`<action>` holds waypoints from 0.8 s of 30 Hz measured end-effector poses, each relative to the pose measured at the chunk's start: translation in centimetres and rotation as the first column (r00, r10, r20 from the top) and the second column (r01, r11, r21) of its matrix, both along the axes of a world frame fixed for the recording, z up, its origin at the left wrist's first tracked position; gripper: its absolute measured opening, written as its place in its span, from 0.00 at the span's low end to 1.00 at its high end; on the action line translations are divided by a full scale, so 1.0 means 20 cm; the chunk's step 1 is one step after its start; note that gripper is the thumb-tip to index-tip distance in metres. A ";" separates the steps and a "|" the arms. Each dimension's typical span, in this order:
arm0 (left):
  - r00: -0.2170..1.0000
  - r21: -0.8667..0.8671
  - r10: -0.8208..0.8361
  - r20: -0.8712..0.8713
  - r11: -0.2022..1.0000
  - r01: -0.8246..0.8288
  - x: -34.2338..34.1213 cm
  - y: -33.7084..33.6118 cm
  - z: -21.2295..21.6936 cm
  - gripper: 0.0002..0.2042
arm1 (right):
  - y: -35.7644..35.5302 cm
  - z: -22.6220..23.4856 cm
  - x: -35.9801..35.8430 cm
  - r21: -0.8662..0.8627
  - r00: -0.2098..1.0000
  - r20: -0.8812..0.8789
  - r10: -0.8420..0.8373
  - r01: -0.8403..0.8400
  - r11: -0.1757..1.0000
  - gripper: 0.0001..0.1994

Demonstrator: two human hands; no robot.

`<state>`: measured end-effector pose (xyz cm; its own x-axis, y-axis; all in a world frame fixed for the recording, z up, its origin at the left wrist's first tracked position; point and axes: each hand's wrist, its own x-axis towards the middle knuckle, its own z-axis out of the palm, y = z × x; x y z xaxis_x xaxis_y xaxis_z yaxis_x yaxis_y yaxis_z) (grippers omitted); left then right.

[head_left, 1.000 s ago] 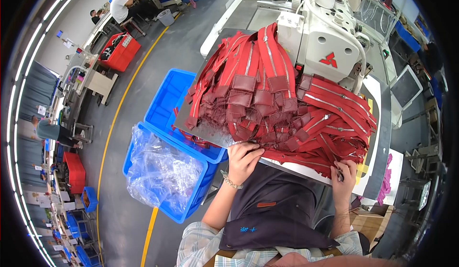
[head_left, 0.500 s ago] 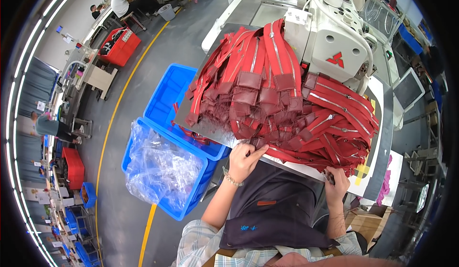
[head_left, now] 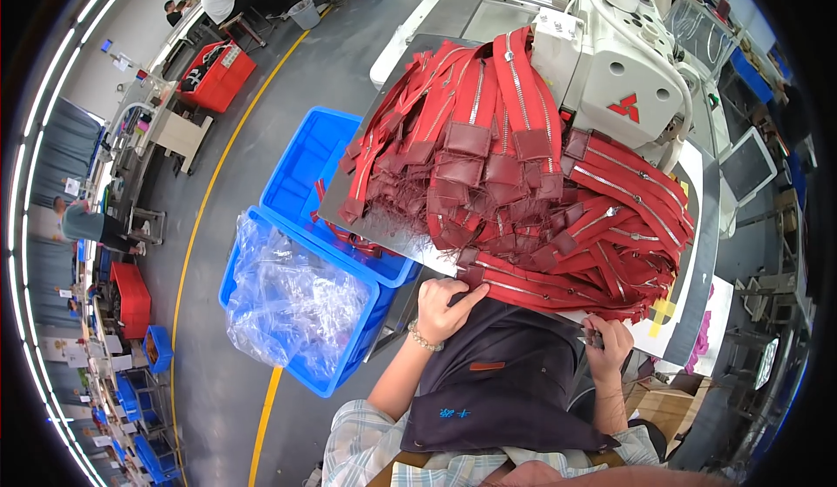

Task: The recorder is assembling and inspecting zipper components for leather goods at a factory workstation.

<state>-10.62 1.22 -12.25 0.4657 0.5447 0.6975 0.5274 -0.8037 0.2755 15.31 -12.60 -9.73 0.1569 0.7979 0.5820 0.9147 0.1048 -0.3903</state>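
A big heap of red zippers with metal teeth and dark red leather end tabs lies in front of me, and loose threads fringe many tabs. My left hand is at the heap's near edge, fingers curled, with thumb and forefinger tips together beside the nearest zipper's tab. Whatever they pinch is too small to make out. My right hand, at the front edge further right, is closed around a small dark metal tool; its exact kind is partly hidden by the fingers.
A white sewing machine head stands behind the heap, with a screen to its right. Left of the worktop are two blue crates, one with red strips inside, another full of clear plastic bags. Yellow lines mark the floor; people sit further off.
My left hand's fingertips have slid off the leather tab to just beside its near edge. My right hand has come slightly lower and left, still gripping the dark tool. The view has shifted a little.
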 end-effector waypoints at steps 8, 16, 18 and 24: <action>0.982 0.019 -0.135 -0.128 0.990 0.139 -0.04 0.10 0.01 0.18 | 0.08 0.04 -0.02 -0.044 0.991 -0.060 -0.116 0.113 0.993 0.22; 0.956 0.168 -0.190 -0.224 0.959 0.230 -0.01 0.14 0.24 0.14 | 0.08 0.12 0.04 -0.030 1.000 0.017 0.018 -0.017 0.999 0.16; 0.975 0.328 -0.151 -0.162 0.924 0.198 0.03 0.13 0.34 0.13 | 0.09 0.19 0.10 0.113 0.999 -0.035 0.019 -0.015 0.993 0.15; 0.996 0.552 -0.090 -0.008 0.830 0.080 0.34 0.22 0.69 0.11 | 0.23 0.54 0.34 0.318 0.974 -0.116 -0.193 0.220 0.922 0.15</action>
